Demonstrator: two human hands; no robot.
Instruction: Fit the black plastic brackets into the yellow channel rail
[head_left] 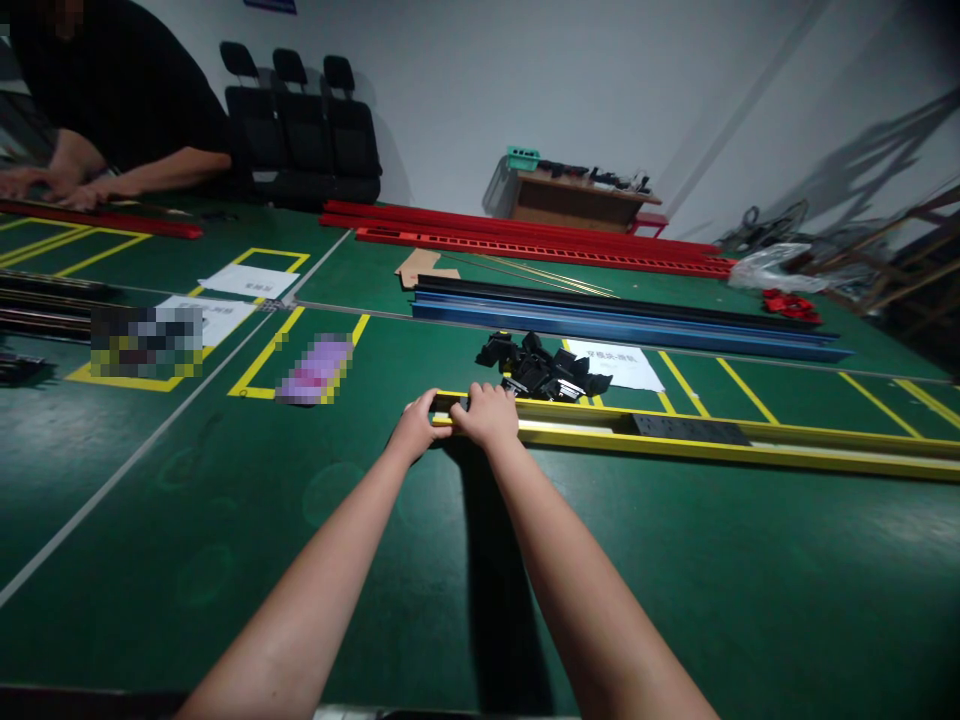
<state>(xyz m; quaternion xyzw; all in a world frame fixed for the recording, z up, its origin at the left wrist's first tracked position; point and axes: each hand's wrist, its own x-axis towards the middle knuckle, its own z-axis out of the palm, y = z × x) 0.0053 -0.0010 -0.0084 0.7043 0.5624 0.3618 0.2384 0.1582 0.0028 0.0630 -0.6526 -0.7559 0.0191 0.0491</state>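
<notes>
Bare green surface is lying open in front of the yellow rail; beyond it, black plastic parts are blocking passage.

My room is dim overall, with the wall a muted grey-blue that darkens toward the far corners. A soft sheen lies on the green tabletop at left, and my forearms throw one dark shadow straight down it. The wide lens bends the edges and tilts the scene; the far clutter looks soft, and blocky pixels mask a few patches at left.
</notes>
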